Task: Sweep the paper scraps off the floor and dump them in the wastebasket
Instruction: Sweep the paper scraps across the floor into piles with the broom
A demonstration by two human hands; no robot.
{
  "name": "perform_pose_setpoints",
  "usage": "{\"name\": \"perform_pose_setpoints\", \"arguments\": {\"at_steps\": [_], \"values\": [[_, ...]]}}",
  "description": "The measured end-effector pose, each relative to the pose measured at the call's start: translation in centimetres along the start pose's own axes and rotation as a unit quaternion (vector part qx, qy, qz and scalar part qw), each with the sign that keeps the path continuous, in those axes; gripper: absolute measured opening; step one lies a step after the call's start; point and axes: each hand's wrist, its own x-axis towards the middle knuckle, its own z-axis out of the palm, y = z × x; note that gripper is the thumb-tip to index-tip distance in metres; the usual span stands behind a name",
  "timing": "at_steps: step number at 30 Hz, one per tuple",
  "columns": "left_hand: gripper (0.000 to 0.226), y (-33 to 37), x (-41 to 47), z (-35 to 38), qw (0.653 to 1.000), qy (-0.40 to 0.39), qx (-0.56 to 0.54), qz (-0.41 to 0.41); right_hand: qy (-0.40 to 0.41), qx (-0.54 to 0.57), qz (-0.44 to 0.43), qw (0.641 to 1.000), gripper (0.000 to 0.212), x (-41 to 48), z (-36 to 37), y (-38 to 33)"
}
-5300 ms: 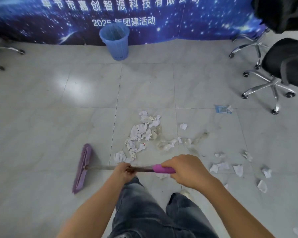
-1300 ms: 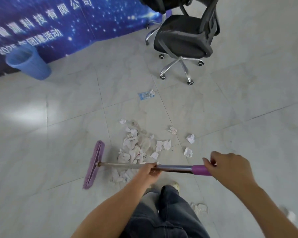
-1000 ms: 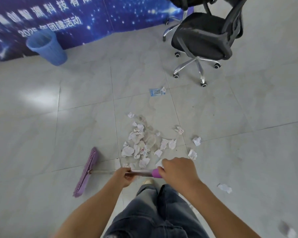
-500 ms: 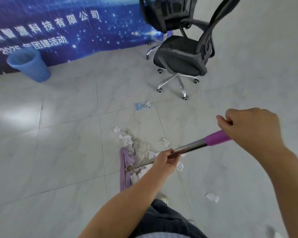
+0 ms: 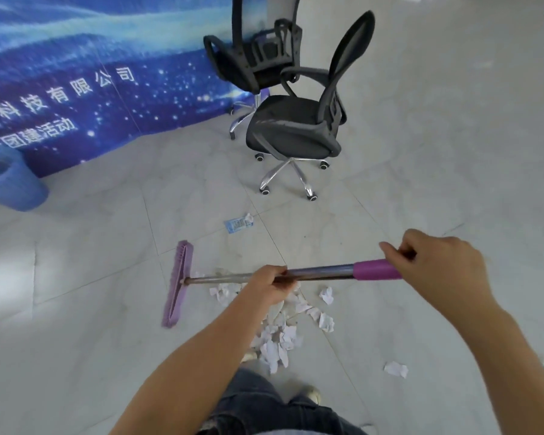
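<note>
Paper scraps are piled loosely on the grey tiled floor, close in front of the person's shoes and partly hidden under the left arm. One more crumpled scrap is seen by itself to the right of the pile. A small blue wrapper is seen farther away, between the pile and the chairs.

A broom with a purple head is held across the view, above the pile. Its head is set to the left of the scraps, apart from most of them. Whether the bristles touch the floor cannot be told. The metal pole is gripped near its middle by the left hand, with the fingers curled round it. The purple grip at the end of the pole is held by the right hand, with the fingers wrapped round it. Both arms are bare.

The blue wastebasket is seen at the far left, cut off by the edge of the view. It is well apart from the scraps and the broom. It is stood in front of a big blue banner with white Chinese letters and stars.

A black office chair with shiny legs and small wheels is stood beyond the wrapper. A second black chair is placed just behind it. Dark jeans and a pale shoe are seen at the bottom.
</note>
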Motion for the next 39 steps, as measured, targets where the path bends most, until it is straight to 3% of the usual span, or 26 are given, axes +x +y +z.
{"name": "perform_pose_setpoints", "arguments": {"at_steps": [2, 5, 7, 10, 13, 16, 19, 21, 24, 34, 39], "values": [[0.022, 3.0, 1.5, -0.8, 0.999, 0.025, 0.045, 0.011, -0.071, -0.020, 0.040, 0.996, 0.037, -0.2, 2.3, -2.4], [0.026, 7.7, 4.4, -2.0, 0.992, 0.047, 0.106, 0.040, -0.156, -0.049, 0.008, 0.986, 0.040, -0.8, 5.5, -6.2], [0.025, 10.4, 6.5, -2.5, 0.987, 0.051, 0.141, 0.053, -0.201, -0.038, -0.010, 0.979, 0.035, -0.8, 7.6, -8.5], [0.022, 13.1, 9.5, -2.6, 0.977, 0.046, 0.202, 0.050, -0.237, -0.015, 0.034, 0.971, 0.034, -0.2, 10.6, -11.0], [0.002, 14.3, 11.4, -2.1, 0.950, 0.074, 0.300, 0.049, -0.269, -0.014, 0.085, 0.959, 0.034, -0.2, 13.7, -13.4], [0.030, 14.0, 14.0, -3.5, 0.917, 0.103, 0.384, 0.029, -0.325, -0.008, 0.100, 0.940, 0.034, -1.4, 15.8, -16.4], [0.010, 11.9, 14.5, -5.7, 0.889, 0.089, 0.448, -0.039, -0.365, -0.015, 0.108, 0.925, 0.032, -3.6, 16.4, -17.5], [0.017, 10.3, 14.1, -6.3, 0.880, 0.089, 0.463, -0.057, -0.363, -0.023, 0.128, 0.923, 0.033, -5.4, 16.2, -16.4], [0.009, 7.6, 13.0, -6.2, 0.863, 0.077, 0.492, -0.080, -0.346, -0.031, 0.158, 0.924, 0.039, -8.3, 15.1, -14.1], [0.019, -1.3, 8.2, -8.3, 0.899, 0.049, 0.407, -0.153, -0.296, -0.065, 0.144, 0.942, 0.034, -16.1, 10.3, -8.5], [0.015, -8.7, 4.7, -10.2, 0.927, 0.008, 0.346, -0.146, -0.286, -0.085, 0.170, 0.939, 0.029, -22.4, 6.5, -5.9]]}}
